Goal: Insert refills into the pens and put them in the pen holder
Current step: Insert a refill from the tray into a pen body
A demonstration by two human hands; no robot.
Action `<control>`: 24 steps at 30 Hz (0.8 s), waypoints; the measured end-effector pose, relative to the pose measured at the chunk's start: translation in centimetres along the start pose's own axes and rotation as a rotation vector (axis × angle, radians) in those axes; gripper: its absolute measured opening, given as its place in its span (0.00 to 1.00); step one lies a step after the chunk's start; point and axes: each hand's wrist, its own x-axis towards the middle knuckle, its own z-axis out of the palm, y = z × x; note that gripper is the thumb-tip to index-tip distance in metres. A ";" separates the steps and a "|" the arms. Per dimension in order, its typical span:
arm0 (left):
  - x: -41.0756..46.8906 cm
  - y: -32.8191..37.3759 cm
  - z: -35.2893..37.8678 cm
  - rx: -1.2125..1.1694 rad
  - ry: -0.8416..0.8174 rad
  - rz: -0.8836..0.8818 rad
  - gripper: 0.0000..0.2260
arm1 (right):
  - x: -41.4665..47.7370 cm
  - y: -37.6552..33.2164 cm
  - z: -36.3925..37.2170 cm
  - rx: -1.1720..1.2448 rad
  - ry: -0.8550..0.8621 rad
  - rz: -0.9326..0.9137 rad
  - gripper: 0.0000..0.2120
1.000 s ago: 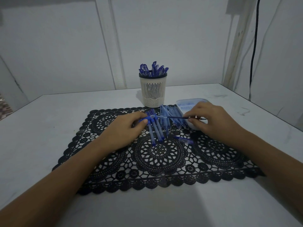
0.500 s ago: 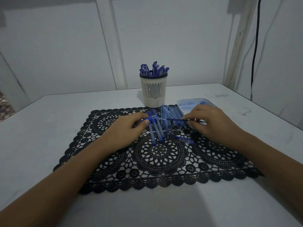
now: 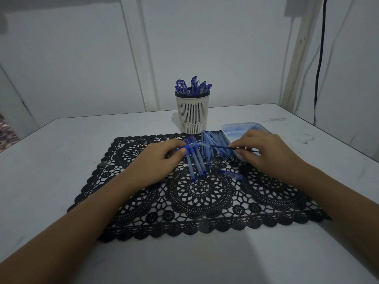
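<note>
Translucent blue pen [image 3: 185,149], thin dark refill [image 3: 223,148]

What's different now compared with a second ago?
Nothing visibly changed. The left hand still grips the pen, and the right hand still pinches the refill lined up with it. The pen holder and loose pens stayed put.
</note>
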 end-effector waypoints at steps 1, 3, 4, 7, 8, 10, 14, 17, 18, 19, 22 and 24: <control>0.0 0.0 0.0 0.001 -0.004 0.006 0.11 | 0.0 0.0 0.0 0.002 -0.003 0.001 0.10; -0.1 -0.1 -0.1 0.028 -0.019 0.032 0.11 | 0.0 0.1 0.1 0.001 -0.010 0.001 0.10; 0.0 -0.2 -0.1 0.068 -0.032 0.060 0.11 | 0.0 0.2 0.1 -0.006 -0.016 -0.009 0.10; -0.1 -0.4 -0.2 0.238 -0.062 0.150 0.18 | 0.0 0.5 0.2 -0.061 -0.036 -0.073 0.09; -0.1 -0.4 -0.2 0.273 -0.062 0.168 0.20 | -0.1 0.5 0.2 -0.090 -0.032 -0.096 0.09; -0.3 -0.3 0.0 0.324 -0.059 0.206 0.21 | -0.1 0.3 0.1 -0.158 -0.011 -0.155 0.10; -0.5 0.8 0.6 0.331 -0.039 0.257 0.18 | -0.2 -1.3 0.6 -0.255 0.059 -0.300 0.13; -0.6 1.5 0.8 0.287 -0.038 0.296 0.20 | -0.1 -2.9 1.2 -0.087 0.062 -0.277 0.17; -0.7 1.6 0.8 0.274 -0.044 0.297 0.21 | -0.1 -3.3 1.2 0.005 0.063 -0.235 0.19; -0.7 1.6 0.8 0.258 -0.048 0.291 0.21 | -0.1 -3.6 1.1 0.087 0.067 -0.179 0.20; -0.6 1.3 0.7 0.210 -0.047 0.256 0.21 | -0.4 -3.5 0.7 0.177 0.059 -0.008 0.13; -0.5 1.1 0.6 0.186 -0.047 0.232 0.21 | -0.6 -3.2 0.6 0.192 0.045 0.046 0.04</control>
